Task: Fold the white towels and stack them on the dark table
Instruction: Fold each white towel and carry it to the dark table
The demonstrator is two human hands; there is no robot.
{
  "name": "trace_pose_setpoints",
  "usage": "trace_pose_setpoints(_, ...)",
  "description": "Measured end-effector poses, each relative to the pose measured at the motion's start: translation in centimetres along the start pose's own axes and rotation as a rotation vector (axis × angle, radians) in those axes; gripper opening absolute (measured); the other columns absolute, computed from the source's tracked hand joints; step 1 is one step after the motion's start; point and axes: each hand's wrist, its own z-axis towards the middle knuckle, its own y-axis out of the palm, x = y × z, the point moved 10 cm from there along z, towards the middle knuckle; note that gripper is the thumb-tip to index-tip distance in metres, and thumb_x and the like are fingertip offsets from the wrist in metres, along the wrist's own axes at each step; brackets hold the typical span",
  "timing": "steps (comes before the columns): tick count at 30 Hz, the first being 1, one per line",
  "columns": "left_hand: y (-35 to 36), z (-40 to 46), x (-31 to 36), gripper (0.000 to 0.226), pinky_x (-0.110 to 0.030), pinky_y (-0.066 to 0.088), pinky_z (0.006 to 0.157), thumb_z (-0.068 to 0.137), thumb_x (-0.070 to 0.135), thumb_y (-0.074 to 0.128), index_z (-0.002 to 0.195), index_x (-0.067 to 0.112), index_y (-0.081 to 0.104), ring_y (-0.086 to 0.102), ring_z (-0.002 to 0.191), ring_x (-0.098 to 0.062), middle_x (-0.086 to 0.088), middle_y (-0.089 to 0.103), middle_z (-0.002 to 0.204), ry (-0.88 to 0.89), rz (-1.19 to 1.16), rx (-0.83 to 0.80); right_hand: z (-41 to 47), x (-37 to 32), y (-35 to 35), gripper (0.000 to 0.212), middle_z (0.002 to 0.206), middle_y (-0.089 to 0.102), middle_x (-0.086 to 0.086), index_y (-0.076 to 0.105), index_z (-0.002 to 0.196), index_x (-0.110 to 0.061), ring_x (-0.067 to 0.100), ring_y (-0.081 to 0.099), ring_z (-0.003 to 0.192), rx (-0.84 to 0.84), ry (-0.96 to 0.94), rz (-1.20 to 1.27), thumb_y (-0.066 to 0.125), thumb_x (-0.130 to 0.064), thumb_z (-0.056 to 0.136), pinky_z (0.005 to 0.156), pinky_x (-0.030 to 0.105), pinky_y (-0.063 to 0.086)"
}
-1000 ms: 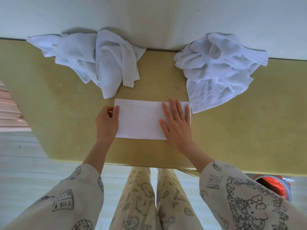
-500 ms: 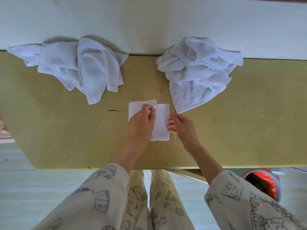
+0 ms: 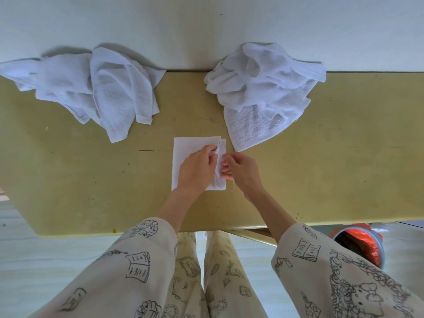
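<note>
Left hand (image 3: 196,169) pinched the folded towel (image 3: 183,154)'s loose right edge, right hand (image 3: 241,171) curled empty alongside; releasing could've let layers spring open.

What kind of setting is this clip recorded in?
Probably a home room, though that is a guess. A plain yellowish table stands against a bare pale wall, loose white towels are piled on it, a bin stands on the floor, and the person wears printed pyjama-like sleeves.

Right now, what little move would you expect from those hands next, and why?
Probably the left hand presses the folded towel flat: its right edge looks bunched, with layers uneven where the right hand pinches it.
</note>
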Motion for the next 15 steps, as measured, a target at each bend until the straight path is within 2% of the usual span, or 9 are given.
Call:
trace_pose_setpoints(4,0.9,-0.3,0.0,0.033,-0.038,0.048,0.084,0.097,0.018,0.038,0.126,0.015,0.053,0.06,0.094,-0.022,-0.005,0.066,0.105,0.033,-0.067,-0.078,0.3,0.0,0.2,0.021,0.081,0.069,0.011,0.068,0.087,-0.004,0.022,0.069,0.078,0.009,0.006,-0.042,0.048,-0.01,0.092,0.078,0.041,0.058)
trace_pose_setpoints(6,0.7,-0.6,-0.1,0.033,-0.036,0.047,0.087,0.097,0.014,0.038,0.125,0.013,0.054,0.059,0.1,-0.021,-0.004,0.064,0.111,0.064,-0.096,-0.068,0.5,0.0,0.2,0.019,0.085,0.07,0.014,0.068,0.088,-0.004,0.027,0.069,0.081,0.026,0.001,-0.067,0.05,-0.012,0.091,0.078,0.044,0.057)
trace_pose_setpoints(8,-0.5,-1.0,-0.5,0.031,-0.029,0.045,0.088,0.097,0.012,0.038,0.123,0.012,0.056,0.056,0.103,-0.018,-0.002,0.062,0.114,0.082,-0.104,0.028,0.6,-0.1,0.2,0.016,0.085,0.069,0.012,0.067,0.091,-0.006,0.028,0.069,0.081,0.04,0.001,-0.082,0.055,-0.016,0.09,0.078,0.044,0.057)
trace_pose_setpoints(10,-2.3,-1.4,-1.0,0.028,-0.026,0.042,0.082,0.096,0.01,0.04,0.118,0.011,0.058,0.052,0.1,-0.017,-0.003,0.06,0.107,0.109,-0.061,0.166,0.7,-0.2,0.3,0.013,0.083,0.068,0.006,0.064,0.091,-0.009,0.026,0.069,0.079,0.051,0.008,-0.109,0.06,-0.021,0.089,0.079,0.044,0.057)
trace_pose_setpoints(13,-3.7,-2.3,-1.7,0.027,-0.034,0.046,0.081,0.091,0.011,0.042,0.109,0.008,0.063,0.051,0.095,-0.024,-0.008,0.06,0.101,0.207,0.063,0.3,1.0,-0.5,0.5,0.006,0.085,0.066,0.001,0.059,0.086,-0.016,0.025,0.067,0.083,0.069,-0.011,-0.195,0.061,-0.021,0.087,0.083,0.043,0.055)
trace_pose_setpoints(15,-3.6,-2.8,-2.2,0.033,-0.038,0.046,0.081,0.088,0.017,0.037,0.107,0.009,0.063,0.047,0.097,-0.024,-0.009,0.06,0.102,0.246,0.131,0.31,1.1,-0.6,0.5,0.001,0.088,0.066,0.001,0.058,0.086,-0.017,0.024,0.067,0.086,0.072,-0.016,-0.213,0.059,-0.018,0.086,0.083,0.043,0.055)
